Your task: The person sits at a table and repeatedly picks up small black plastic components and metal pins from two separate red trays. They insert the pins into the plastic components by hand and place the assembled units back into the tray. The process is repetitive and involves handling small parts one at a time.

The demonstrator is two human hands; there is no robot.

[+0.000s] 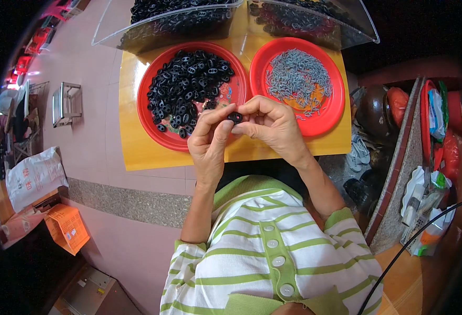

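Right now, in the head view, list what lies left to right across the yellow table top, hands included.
Red plate of black parts → left hand → small black part pinched between both hands → right hand → red plate of grey pins.

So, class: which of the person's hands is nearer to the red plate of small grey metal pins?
Right. The right hand sits at the near-left rim of the plate of grey pins, almost overlapping it; the left hand is further left, in front of the plate of black pieces.
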